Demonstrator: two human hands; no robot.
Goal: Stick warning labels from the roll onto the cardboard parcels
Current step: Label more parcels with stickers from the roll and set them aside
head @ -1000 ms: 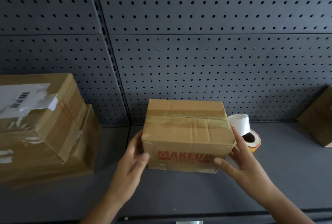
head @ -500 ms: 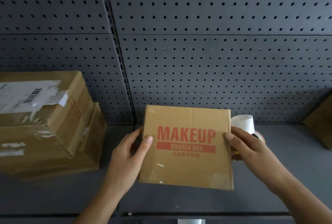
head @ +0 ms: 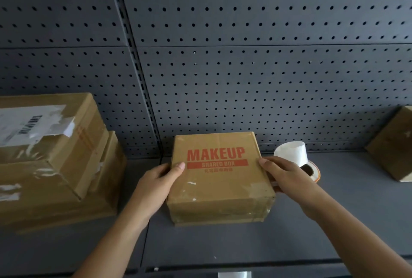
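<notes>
Left grip [head: 159,180] and right grip [head: 287,177] clasp the brown cardboard MAKEUP parcel [head: 219,188] by its sides. The white label roll [head: 293,154] sits just beyond the right.

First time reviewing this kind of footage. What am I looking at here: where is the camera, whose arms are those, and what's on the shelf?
There is no machine: a person works bare-handed, and every picture comes from one wide-angle camera worn on their head, looking forward and down. The left hand and right hand grip a cardboard box printed MAKEUP by its sides, thumbs on top. Behind the right hand lies the label roll, a white strip curling up from it. On the grey shelf sit two stacked parcels at left and another parcel at the right edge. A perforated panel forms the back wall.
</notes>
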